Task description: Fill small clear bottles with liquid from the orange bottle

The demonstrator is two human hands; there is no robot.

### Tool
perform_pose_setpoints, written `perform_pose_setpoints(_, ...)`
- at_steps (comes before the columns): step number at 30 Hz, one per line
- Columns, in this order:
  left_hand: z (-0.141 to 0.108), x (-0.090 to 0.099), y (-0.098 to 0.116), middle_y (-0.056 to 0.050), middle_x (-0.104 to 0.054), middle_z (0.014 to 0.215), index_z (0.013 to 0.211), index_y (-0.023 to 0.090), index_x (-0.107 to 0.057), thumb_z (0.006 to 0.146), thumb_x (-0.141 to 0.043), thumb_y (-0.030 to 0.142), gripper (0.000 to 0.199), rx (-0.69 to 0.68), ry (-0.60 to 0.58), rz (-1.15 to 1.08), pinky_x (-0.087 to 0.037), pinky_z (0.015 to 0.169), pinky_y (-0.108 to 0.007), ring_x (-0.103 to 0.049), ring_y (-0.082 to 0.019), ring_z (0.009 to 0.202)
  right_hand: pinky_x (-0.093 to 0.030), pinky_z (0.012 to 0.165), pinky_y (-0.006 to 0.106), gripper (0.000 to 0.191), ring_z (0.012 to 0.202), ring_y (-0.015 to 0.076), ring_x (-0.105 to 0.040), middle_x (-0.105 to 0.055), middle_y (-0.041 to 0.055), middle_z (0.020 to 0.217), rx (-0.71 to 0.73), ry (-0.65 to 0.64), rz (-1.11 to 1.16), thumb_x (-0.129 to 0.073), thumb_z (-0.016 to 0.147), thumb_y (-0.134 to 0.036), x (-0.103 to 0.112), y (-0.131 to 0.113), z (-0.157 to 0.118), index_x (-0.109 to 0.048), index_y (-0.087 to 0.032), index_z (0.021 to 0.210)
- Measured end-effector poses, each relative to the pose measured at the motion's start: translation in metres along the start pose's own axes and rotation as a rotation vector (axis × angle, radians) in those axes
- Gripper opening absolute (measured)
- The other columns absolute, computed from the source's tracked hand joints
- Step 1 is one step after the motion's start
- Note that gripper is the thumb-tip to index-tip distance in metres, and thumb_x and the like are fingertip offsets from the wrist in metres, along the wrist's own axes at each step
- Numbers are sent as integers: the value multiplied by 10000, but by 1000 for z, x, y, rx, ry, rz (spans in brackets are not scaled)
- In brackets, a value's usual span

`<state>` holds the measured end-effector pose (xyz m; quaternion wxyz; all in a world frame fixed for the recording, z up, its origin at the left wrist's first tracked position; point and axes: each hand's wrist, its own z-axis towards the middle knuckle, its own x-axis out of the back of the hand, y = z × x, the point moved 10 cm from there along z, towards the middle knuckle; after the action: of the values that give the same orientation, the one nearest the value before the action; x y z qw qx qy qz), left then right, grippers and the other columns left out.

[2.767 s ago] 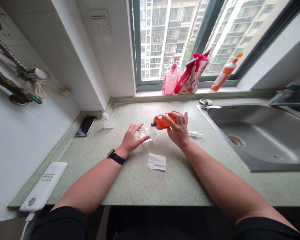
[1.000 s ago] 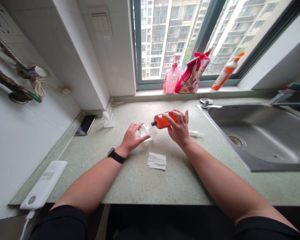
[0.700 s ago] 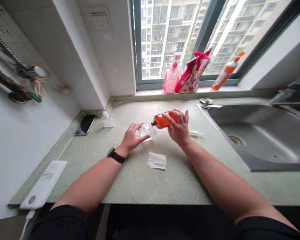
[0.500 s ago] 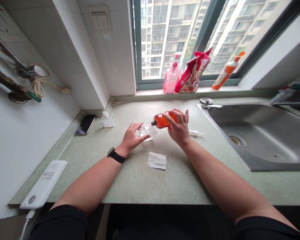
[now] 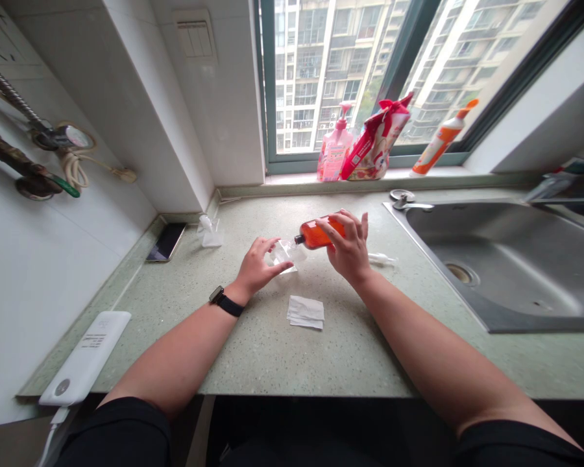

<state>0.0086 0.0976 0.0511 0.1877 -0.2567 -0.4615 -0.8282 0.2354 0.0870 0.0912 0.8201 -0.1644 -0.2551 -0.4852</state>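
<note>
My right hand (image 5: 349, 251) grips an orange-red bottle (image 5: 316, 234), tipped on its side with its black threaded neck pointing left. The neck is over the right side of a clear container (image 5: 286, 256) on the counter. My left hand (image 5: 260, 266), with a black watch on the wrist, holds this container between thumb and fingers. Whether liquid is flowing from the bottle is too small to tell. Nearer to me lie folded white tissues (image 5: 306, 312). A clear and white pump top (image 5: 382, 260) rests just right of my right hand.
A steel sink (image 5: 516, 259) is at the right. At the left are a phone (image 5: 166, 242), a clear container with a white top (image 5: 209, 232) and a white power bank (image 5: 85, 358). Bottles and a red bag (image 5: 377, 143) stand on the windowsill.
</note>
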Motion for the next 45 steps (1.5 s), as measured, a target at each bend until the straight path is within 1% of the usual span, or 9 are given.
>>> perform_pose_setpoints(10,0,0,-1,-84,-669,1161,1420,242,-675,860,-843,656,716,4,2,17,-598,972,-440,-679,-265,1062,-228,1316,763,997,1474,355,-500,-575,41,1457,-8,-15,2,-622,891,-18,-2,2,-1,-309,-554,1672)
perform_pose_setpoints(19,0,0,0,-87,-673,1188,1406,242,-675,854,-863,624,697,-4,7,4,-613,988,-454,-703,-263,1058,-237,1307,771,953,1462,351,-511,-579,58,1415,14,14,2,-611,886,-16,1,-1,-1,-352,-518,1653)
perform_pose_setpoints(22,-1,0,-1,-95,-671,1209,1384,234,-682,847,-866,627,690,-1,11,-21,-641,945,-443,-725,-259,1038,-237,1302,782,946,1469,361,-506,-579,62,1423,2,-14,4,-609,877,-23,-2,0,-1,-360,-505,1652)
perform_pose_setpoints(25,-1,2,1,-96,-678,1204,1352,230,-692,847,-867,623,663,-10,23,-27,-655,941,-440,-734,-260,1041,-236,1302,783,920,1482,369,-495,-574,70,1438,-6,-46,-1,-609,875,-34,-5,1,-2,-375,-481,1644)
perform_pose_setpoints(29,-1,3,4,-90,-685,1191,1323,225,-698,848,-864,626,644,-24,29,-23,-664,944,-435,-741,-252,1030,-231,1311,765,886,1482,359,-497,-572,76,1438,3,-41,-10,-602,882,-30,-5,0,-2,-391,-456,1630)
perform_pose_setpoints(34,-1,6,7,-90,-683,1183,1318,219,-697,846,-861,639,653,-35,46,-19,-668,943,-436,-742,-251,1029,-206,1313,775,885,1485,364,-493,-573,78,1443,-2,-72,-11,-609,901,-62,-6,-1,-2,-361,-461,1652)
perform_pose_setpoints(38,-2,9,7,-91,-682,1173,1323,219,-697,842,-860,650,667,-38,66,-11,-672,928,-435,-744,-257,1031,-192,1318,767,862,1473,359,-497,-570,82,1450,-4,-69,5,-618,909,-75,-5,-2,-3,-374,-448,1646)
perform_pose_setpoints(42,-2,11,8,-92,-684,1174,1327,216,-699,835,-872,637,670,-52,86,-11,-670,938,-431,-742,-255,1034,-181,1329,740,834,1448,350,-511,-571,84,1439,-29,-55,33,-631,896,-72,-5,-1,-4,-411,-421,1621)
perform_pose_setpoints(45,-2,12,10,-85,-687,1164,1326,223,-704,839,-881,603,643,-71,102,-21,-671,947,-426,-737,-245,1032,-185,1320,745,811,1435,359,-511,-569,91,1442,-73,-80,60,-635,894,-92,-9,4,-5,-429,-407,1613)
